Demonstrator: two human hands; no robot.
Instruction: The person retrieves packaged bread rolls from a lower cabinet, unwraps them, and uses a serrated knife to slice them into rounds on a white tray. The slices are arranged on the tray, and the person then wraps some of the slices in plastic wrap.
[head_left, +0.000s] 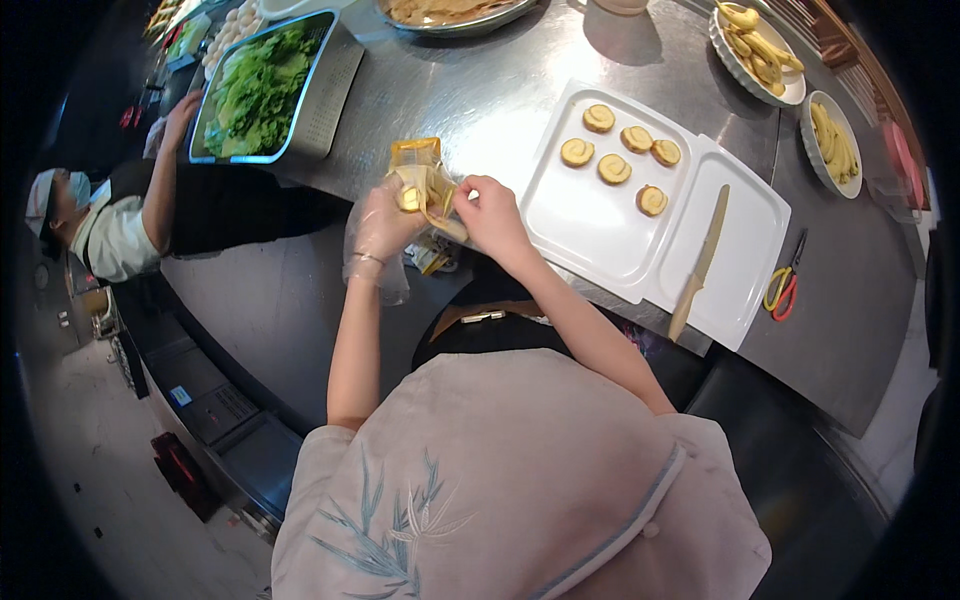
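Observation:
My left hand (386, 221), in a clear disposable plastic glove, grips a yellow food piece (410, 199) partly covered by thin wrapping. A yellow-and-clear plastic packet (416, 150) is just beyond its fingers, at the table's front edge. My bare right hand (491, 217) pinches the right side of the pale, crumpled wrapping (439, 210). What exactly lies inside the wrapping is partly hidden by my fingers. To the right, several round spiral roll slices (615, 169) rest on a white plastic tray (592, 244).
A beige-handled serrated knife (705, 259) lies on the adjoining white tray (757, 202). Scissors (786, 285) with red and yellow handles are beside it. Two fluted dishes (806, 142) hold bananas (832, 142). At left stand a basket of lettuce (262, 94) and a masked co-worker (120, 225).

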